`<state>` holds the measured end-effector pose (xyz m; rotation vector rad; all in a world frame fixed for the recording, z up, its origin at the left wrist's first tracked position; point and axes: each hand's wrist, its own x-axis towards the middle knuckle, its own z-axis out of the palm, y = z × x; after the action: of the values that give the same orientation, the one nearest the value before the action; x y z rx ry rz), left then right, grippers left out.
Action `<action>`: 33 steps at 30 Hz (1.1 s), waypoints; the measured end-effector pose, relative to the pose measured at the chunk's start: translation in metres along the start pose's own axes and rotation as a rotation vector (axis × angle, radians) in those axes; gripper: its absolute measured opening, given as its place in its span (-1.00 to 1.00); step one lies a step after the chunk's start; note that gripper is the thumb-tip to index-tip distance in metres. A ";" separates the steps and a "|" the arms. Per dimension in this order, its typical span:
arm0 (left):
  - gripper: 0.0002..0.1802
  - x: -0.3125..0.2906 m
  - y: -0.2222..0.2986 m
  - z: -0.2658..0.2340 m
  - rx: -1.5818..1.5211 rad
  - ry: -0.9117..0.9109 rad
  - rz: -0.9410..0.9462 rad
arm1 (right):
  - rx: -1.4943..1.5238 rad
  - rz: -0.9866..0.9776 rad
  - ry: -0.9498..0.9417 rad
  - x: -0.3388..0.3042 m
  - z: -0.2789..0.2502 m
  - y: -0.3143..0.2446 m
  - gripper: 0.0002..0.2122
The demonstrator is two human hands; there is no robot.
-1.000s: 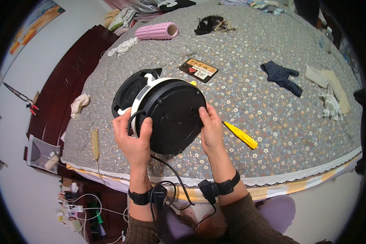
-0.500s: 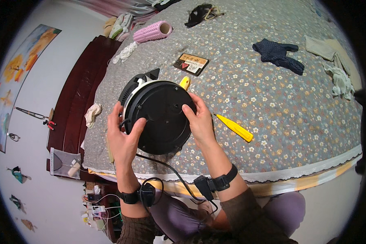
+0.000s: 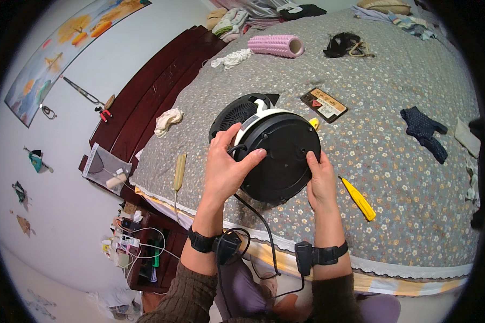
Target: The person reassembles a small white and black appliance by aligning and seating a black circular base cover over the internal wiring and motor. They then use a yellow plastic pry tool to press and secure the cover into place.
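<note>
A small fan is gripped in both hands over the bed, its round black base facing up toward me. A white rim and neck join the base to the slotted black fan head behind. My left hand holds the left edge, thumb lying on the base. My right hand grips the right edge, its thumb on the base near a screw hole. A black cord runs down from the fan. Right of it lies a yellow-handled thin tool. Another yellow handle shows partly behind the base.
On the flowered bedspread lie a flat case, a pink foam roller, a dark garment and a pale cloth. A dark wooden headboard borders the left. Chargers and cables crowd the bedside stand.
The view has swung left, so the bed and its things sit further right in the picture. The fan is tilted a little, showing more of its head. Both hands keep hold.
</note>
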<state>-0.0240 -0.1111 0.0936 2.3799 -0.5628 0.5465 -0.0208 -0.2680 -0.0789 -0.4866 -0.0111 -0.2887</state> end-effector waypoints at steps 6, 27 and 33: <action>-0.18 0.008 -0.001 -0.002 0.033 -0.022 -0.045 | -0.040 -0.006 0.005 -0.003 0.004 -0.002 -0.61; -0.18 -0.002 -0.021 -0.025 0.015 -0.018 0.042 | -0.124 -0.062 -0.156 -0.001 0.006 0.002 -0.33; -0.09 -0.056 -0.032 -0.006 -0.074 0.209 -0.129 | -0.120 -0.053 -0.146 0.001 0.006 0.005 -0.25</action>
<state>-0.0552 -0.0705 0.0542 2.2363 -0.3287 0.6930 -0.0181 -0.2613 -0.0759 -0.6262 -0.1497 -0.3063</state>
